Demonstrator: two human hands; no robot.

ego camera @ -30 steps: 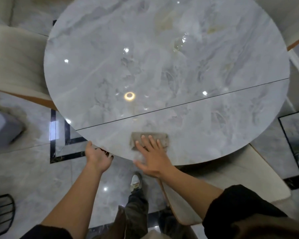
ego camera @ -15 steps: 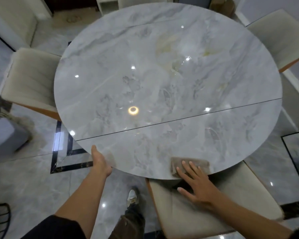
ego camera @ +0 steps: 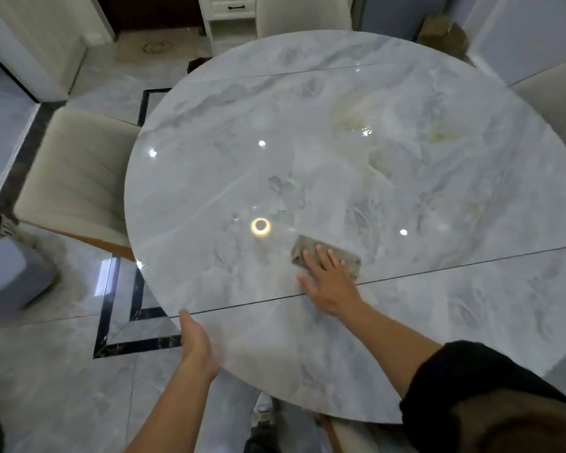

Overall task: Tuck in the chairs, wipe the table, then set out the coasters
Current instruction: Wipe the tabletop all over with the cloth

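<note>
Since half a second ago my right hand (ego camera: 332,282) has carried the cloth (ego camera: 325,256) off the near edge of the tabletop (ego camera: 275,348) and inward, past the dark seam line (ego camera: 438,269) toward the middle.

Nearest me, my left hand (ego camera: 198,344) rests against the near-left edge of the tabletop, fingers loosely curled over the rim and gripping nothing else; I judge it is there to brace me while I lean in. The right hand lies flat, fingers (ego camera: 322,255) spread and pressing the cloth down rather than pinching it, which spreads pressure for a broad wiping stroke.

That cloth is a small grey-brown rectangle, folded or bunched, lying just beyond the seam and right of the ring-shaped lamp reflection (ego camera: 260,226). Its near half is hidden under my palm.

Farther on, the glossy grey marble surface shows yellowish patches toward the far-right part (ego camera: 356,116); whether they are smears or marble pattern I cannot tell. I judge the wiping is still partway.

At the left edge a cream chair (ego camera: 76,178) sits tucked under the tabletop. I see no coasters anywhere.
</note>
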